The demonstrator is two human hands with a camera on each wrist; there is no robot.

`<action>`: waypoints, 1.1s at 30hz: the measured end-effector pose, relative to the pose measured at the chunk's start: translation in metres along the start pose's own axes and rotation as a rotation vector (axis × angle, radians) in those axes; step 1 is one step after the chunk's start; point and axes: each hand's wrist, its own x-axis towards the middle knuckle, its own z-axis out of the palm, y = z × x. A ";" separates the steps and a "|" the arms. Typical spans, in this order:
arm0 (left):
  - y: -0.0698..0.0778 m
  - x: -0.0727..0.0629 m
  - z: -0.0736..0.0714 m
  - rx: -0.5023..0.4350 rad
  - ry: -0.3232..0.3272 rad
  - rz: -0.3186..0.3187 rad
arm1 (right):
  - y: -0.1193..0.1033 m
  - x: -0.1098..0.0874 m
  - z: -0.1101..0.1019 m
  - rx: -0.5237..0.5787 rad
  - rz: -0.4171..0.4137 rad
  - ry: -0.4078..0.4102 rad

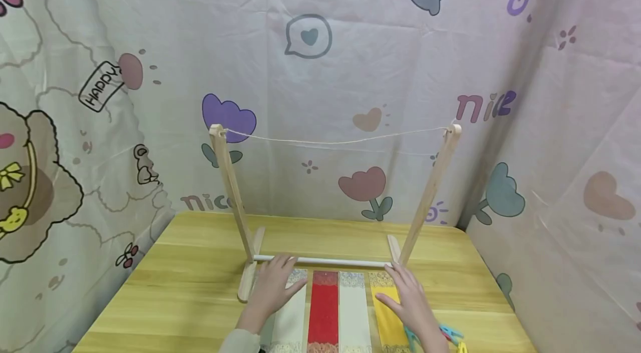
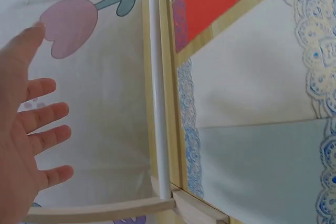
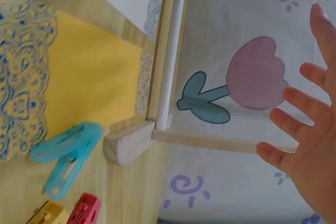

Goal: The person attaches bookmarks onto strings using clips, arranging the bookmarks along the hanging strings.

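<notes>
My left hand [image 1: 272, 288] hovers with spread fingers over the left end of the white rod [image 1: 330, 261]. In the left wrist view its fingers [image 2: 47, 114] hold nothing. My right hand [image 1: 409, 300] is likewise spread, over the yellow strip [image 1: 389, 317] near the rod's right end. Between the hands lie a red strip [image 1: 324, 308] and a white strip [image 1: 354, 308], both lace-edged. Under the left hand are another white strip [image 1: 292, 314] and a pale grey-blue strip [image 2: 262, 161], partly hidden. The rod joins two wooden posts, and a thin string [image 1: 320, 142] sags between their tops.
The left post [image 1: 232, 191] and right post [image 1: 430, 191] stand on wooden feet. Right of the yellow strip lie a turquoise clothespin [image 3: 68, 153], a red clothespin [image 3: 85, 209] and a yellow clothespin [image 3: 48, 214]. A printed curtain [image 1: 310, 86] hangs behind the table [image 1: 150, 286].
</notes>
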 end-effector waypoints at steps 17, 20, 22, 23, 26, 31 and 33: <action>-0.028 -0.016 0.002 -0.081 -0.089 -0.092 | 0.019 -0.025 -0.007 0.133 0.159 -0.102; -0.031 -0.019 0.006 -0.103 -0.107 -0.105 | 0.023 -0.032 -0.006 0.166 0.180 -0.115; -0.034 -0.020 0.009 -0.113 -0.113 -0.109 | 0.026 -0.036 -0.006 0.181 0.184 -0.115; -0.037 -0.021 0.011 -0.116 -0.117 -0.110 | 0.028 -0.037 -0.005 0.188 0.187 -0.119; -0.043 -0.022 0.016 -0.119 -0.132 -0.113 | 0.034 -0.043 -0.005 0.211 0.211 -0.157; -0.052 -0.021 0.021 -0.146 -0.177 -0.136 | 0.047 -0.051 -0.006 0.238 0.261 -0.258; -0.055 -0.021 0.023 -0.165 -0.193 -0.146 | 0.053 -0.054 -0.007 0.244 0.259 -0.296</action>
